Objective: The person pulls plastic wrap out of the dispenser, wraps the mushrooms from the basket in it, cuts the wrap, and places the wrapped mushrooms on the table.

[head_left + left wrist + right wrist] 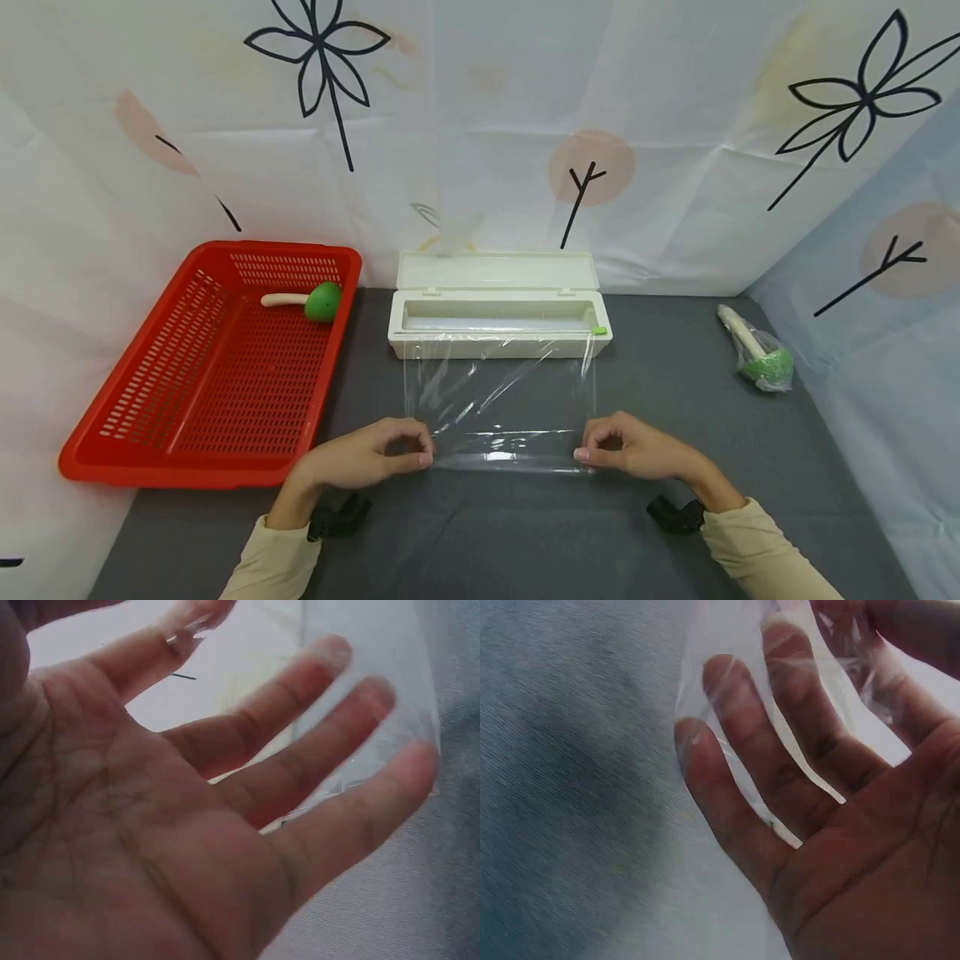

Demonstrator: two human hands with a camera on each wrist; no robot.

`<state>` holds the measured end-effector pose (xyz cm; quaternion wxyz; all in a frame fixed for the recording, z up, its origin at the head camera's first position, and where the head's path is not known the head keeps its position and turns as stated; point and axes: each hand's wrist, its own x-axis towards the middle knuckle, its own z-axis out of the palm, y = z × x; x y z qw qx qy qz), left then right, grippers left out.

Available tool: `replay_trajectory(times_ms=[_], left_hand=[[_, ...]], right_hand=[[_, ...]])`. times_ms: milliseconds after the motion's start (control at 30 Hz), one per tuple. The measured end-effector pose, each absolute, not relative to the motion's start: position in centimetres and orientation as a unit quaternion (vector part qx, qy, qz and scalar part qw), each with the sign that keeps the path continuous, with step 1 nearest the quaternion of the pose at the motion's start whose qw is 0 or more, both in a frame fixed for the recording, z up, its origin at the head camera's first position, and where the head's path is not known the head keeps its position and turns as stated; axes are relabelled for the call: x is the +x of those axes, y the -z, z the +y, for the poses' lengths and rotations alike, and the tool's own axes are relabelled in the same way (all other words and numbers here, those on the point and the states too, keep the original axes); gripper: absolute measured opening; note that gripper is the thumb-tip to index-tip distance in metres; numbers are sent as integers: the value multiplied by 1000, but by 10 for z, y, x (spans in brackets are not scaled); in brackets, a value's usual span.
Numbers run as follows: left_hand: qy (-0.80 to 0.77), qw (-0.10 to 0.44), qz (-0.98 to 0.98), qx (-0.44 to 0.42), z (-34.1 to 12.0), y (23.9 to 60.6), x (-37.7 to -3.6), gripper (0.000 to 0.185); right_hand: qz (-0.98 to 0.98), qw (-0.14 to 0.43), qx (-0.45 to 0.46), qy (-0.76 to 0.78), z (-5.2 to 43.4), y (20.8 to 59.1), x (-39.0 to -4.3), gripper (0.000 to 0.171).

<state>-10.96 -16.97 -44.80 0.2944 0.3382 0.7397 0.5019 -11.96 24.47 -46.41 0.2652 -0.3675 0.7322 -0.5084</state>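
1. Head view: the film runs from the dispenser toward the person and lies over the grey table. Its pulled length runs away from the body, and its free edge lies crosswise between the hands. The left hand pinches the near left corner and the right hand pinches the near right corner, each with thumb against forefinger and the other fingers loosely curled. Both hands sit about equally far in front of the dispenser, so neither is nearer to it. The dispenser's lid stands open, with a small green tab at its right end. Left of the dispenser a red basket holds a green-headed toy. Well to the dispenser's right lies a wrapped toy.

2. Left wrist view: the palm fills the picture with three fingers spread and nearly straight. The film lies behind them, and its corner is caught up by the forefinger near the top. The thumb's tip is cut off, so the pinch itself does not show here. The dispenser is out of view.

3. Right wrist view: the film drapes across the fingers of the right hand. It bunches toward the thumb and forefinger at the top right, which the head view cannot show. The grey cloth lies below.
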Motion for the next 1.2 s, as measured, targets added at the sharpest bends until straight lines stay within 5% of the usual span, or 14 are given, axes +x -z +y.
replay_trajectory(times_ms=[267, 433, 600, 800, 1000, 1200], left_hand=[[-418, 303, 785, 341, -167, 450, -100, 21], [-400, 294, 799, 340, -164, 457, -100, 20], [-416, 291, 790, 342, -163, 460, -101, 13], [-459, 274, 775, 339, -162, 459, -105, 16], [-412, 233, 821, 320, -161, 461, -105, 18], [-295, 110, 916, 248, -148, 472, -101, 67]], right_hand=[[797, 269, -336, 424, 233, 468, -104, 10], [873, 114, -318, 351, 227, 473, -102, 15], [922, 14, -292, 252, 226, 479, -101, 44], [943, 23, -278, 182, 228, 485, -100, 81], [946, 63, -275, 160, 232, 487, -98, 99], [947, 58, -263, 174, 230, 488, -97, 110]])
